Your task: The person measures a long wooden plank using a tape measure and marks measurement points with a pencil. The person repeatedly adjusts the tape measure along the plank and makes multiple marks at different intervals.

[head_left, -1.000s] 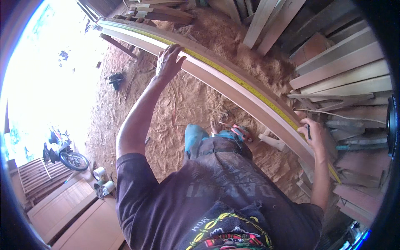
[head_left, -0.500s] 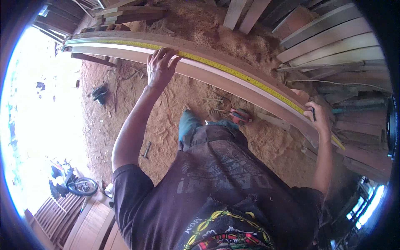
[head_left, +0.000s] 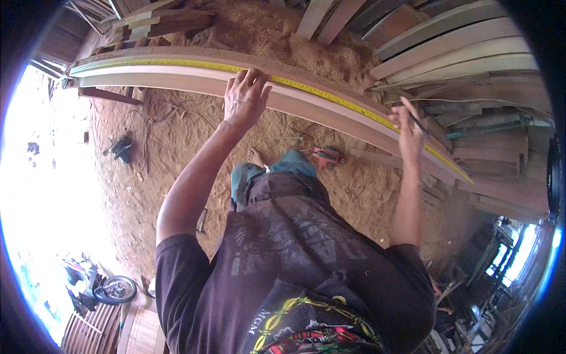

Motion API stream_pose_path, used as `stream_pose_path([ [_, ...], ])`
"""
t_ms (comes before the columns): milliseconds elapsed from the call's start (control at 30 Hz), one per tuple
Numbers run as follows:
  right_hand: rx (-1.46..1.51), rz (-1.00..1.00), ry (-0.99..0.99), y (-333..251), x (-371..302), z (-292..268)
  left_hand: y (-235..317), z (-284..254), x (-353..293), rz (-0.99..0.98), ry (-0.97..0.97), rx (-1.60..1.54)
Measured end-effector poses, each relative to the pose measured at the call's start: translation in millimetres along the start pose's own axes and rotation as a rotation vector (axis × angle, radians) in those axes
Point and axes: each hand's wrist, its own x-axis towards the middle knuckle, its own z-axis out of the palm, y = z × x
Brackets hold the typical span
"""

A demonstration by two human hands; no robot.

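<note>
A yellow tape measure (head_left: 330, 94) lies stretched along a long wooden plank (head_left: 306, 110) that crosses in front of me. My left hand (head_left: 244, 99) bears on the plank near its middle, its fingers curled over the tape and its thumb off to the side. To the right, my right hand (head_left: 408, 131) is closed round a thin dark pencil (head_left: 420, 124), beside the plank's edge and close to the tape. Past that hand, the tape runs on toward the plank's right end.
Sawdust covers the floor. A dark power tool (head_left: 121, 148) lies at left and a red power tool (head_left: 328, 156) beyond my legs. Stacked boards (head_left: 454, 53) fill the far right. A motorcycle (head_left: 115, 289) stands at lower left beside a wooden panel (head_left: 141, 330).
My right hand has come away from the tape's right part and moved left, with the pencil now raised. My left hand stays on the tape and plank. The whole view has shifted slightly.
</note>
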Motion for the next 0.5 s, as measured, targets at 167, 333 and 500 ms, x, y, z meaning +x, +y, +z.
stream_pose_path([
  [167,0.220,-0.028,-0.161,-45,-9,91,1,-4,-1,0.013,-0.015,0.031],
  [333,0.371,-0.062,-0.312,-55,-2,148,-1,0,2,0.004,-0.014,0.018],
  [500,0.277,-0.060,-0.357,-60,13,173,3,-1,6,-0.008,0.019,0.035],
])
